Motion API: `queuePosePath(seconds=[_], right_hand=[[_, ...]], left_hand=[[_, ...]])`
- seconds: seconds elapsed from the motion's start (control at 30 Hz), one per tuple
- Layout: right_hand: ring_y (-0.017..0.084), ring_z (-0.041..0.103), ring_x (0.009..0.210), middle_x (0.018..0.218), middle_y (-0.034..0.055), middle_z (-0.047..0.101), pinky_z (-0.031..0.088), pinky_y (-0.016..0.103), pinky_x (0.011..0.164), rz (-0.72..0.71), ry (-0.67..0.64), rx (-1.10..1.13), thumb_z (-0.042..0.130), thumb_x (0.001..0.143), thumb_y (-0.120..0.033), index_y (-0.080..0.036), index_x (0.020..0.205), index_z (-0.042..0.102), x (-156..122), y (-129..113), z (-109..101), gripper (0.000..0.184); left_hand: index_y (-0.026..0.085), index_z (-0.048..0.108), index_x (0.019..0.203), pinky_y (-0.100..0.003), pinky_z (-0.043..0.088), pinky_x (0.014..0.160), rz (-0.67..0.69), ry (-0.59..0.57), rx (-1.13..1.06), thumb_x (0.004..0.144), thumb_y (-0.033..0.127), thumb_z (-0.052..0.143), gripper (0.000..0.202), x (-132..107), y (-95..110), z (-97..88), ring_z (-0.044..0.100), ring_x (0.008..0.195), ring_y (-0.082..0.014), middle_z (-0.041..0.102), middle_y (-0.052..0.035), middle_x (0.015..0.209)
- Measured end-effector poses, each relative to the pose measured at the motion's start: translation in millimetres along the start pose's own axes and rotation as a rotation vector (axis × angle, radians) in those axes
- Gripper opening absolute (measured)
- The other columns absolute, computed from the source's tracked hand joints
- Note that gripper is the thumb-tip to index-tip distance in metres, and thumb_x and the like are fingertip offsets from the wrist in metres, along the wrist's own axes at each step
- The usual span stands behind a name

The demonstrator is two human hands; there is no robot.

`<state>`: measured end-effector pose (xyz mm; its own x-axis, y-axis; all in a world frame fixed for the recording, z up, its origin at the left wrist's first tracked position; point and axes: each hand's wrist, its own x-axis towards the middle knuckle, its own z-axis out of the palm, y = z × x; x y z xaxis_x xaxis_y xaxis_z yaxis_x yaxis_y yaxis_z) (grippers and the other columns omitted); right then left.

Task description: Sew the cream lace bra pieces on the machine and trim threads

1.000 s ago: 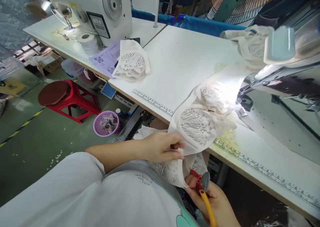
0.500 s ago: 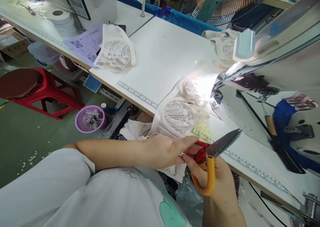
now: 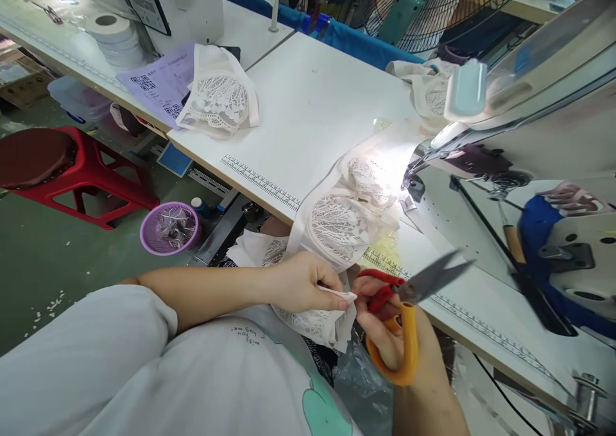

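Note:
My left hand (image 3: 302, 283) is closed in a pinch on a narrow white strip of the lace bra piece (image 3: 342, 221), just below the table's front edge. The piece is cream lace with a white band; it drapes from under the lit sewing machine (image 3: 481, 147) over the edge into my lap. My right hand (image 3: 397, 340) grips scissors (image 3: 409, 301) with one red and one orange handle. Their blades point right, over the table edge, a short way from the pinched strip.
White table (image 3: 312, 109) with printed ruler (image 3: 260, 179) along its front. A second lace piece (image 3: 216, 99) lies on a purple sheet at left beside another machine (image 3: 168, 3) and tape rolls (image 3: 113, 35). Red stool (image 3: 62, 173) and purple basket (image 3: 169, 227) stand on the floor. A fan (image 3: 433, 6) is behind.
A second ago the scissors hung low under the fabric; my right hand has raised them with blades pointing right. My left hand now pinches a thin strip clear of the fabric.

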<state>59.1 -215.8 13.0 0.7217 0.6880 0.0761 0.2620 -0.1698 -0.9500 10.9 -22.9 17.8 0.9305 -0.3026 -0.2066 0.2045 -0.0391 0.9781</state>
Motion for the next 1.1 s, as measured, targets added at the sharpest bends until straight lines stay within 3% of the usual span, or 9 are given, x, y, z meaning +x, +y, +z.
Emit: queuePosePath(seconds=[0.1, 0.27, 0.43, 0.53, 0.93, 1.1], right_hand=[[0.017, 0.047, 0.064, 0.075, 0.0027, 0.051, 0.041, 0.029, 0.056, 0.071, -0.293, -0.108, 0.036, 0.077, -0.073, -0.021, 0.098, 0.051, -8.7, 7.7, -15.4, 0.059], [0.015, 0.039, 0.058, 0.068, 0.0, 0.042, 0.034, 0.028, 0.051, 0.109, -0.53, -0.188, 0.018, 0.078, -0.076, -0.021, 0.083, 0.046, -20.4, 14.5, -15.8, 0.062], [0.013, 0.033, 0.056, 0.066, -0.0022, 0.037, 0.029, 0.027, 0.05, 0.169, -0.531, -0.232, 0.018, 0.076, -0.078, -0.022, 0.073, 0.037, -24.3, 16.4, -7.2, 0.06], [0.013, 0.032, 0.054, 0.064, -0.0031, 0.036, 0.027, 0.027, 0.05, 0.186, -0.519, -0.234, 0.019, 0.076, -0.078, -0.022, 0.076, 0.039, -23.5, 15.6, -6.1, 0.06], [0.012, 0.03, 0.056, 0.066, -0.0032, 0.035, 0.027, 0.027, 0.05, 0.238, -0.532, -0.217, 0.018, 0.074, -0.08, -0.022, 0.073, 0.038, -25.2, 16.5, -4.6, 0.062], [0.013, 0.035, 0.055, 0.063, -0.0029, 0.037, 0.029, 0.026, 0.05, 0.197, -0.486, -0.25, 0.019, 0.078, -0.076, -0.022, 0.069, 0.037, -25.3, 18.0, 1.2, 0.058]], left_hand=[[0.01, 0.06, 0.062, -0.018, 0.031, 0.049, -0.068, 0.012, -0.056, 0.072, 0.028, 0.064, 0.021, 0.6, 0.6, -4.1, 0.04, 0.054, -0.0065, 0.048, 0.0031, 0.055], [0.012, 0.058, 0.058, -0.019, 0.026, 0.044, -0.177, 0.006, -0.161, 0.066, 0.032, 0.066, 0.023, 3.1, -1.5, -10.0, 0.035, 0.047, -0.0051, 0.043, 0.005, 0.051], [0.012, 0.058, 0.057, -0.02, 0.026, 0.043, -0.278, 0.022, -0.175, 0.063, 0.03, 0.068, 0.021, 5.7, 1.2, -12.0, 0.035, 0.045, -0.0052, 0.042, 0.0058, 0.048], [0.012, 0.058, 0.055, -0.02, 0.026, 0.044, -0.307, 0.026, -0.215, 0.061, 0.029, 0.069, 0.021, 6.3, 1.8, -13.2, 0.035, 0.044, -0.0052, 0.041, 0.0066, 0.045], [0.012, 0.057, 0.05, -0.021, 0.025, 0.044, -0.33, 0.022, -0.272, 0.057, 0.024, 0.07, 0.018, 5.4, 4.4, -18.1, 0.034, 0.044, -0.0048, 0.043, 0.0065, 0.043], [0.012, 0.056, 0.049, -0.021, 0.024, 0.044, -0.306, 0.027, -0.272, 0.057, 0.025, 0.069, 0.02, 4.8, 3.6, -18.4, 0.033, 0.044, -0.0048, 0.041, 0.0066, 0.043]])
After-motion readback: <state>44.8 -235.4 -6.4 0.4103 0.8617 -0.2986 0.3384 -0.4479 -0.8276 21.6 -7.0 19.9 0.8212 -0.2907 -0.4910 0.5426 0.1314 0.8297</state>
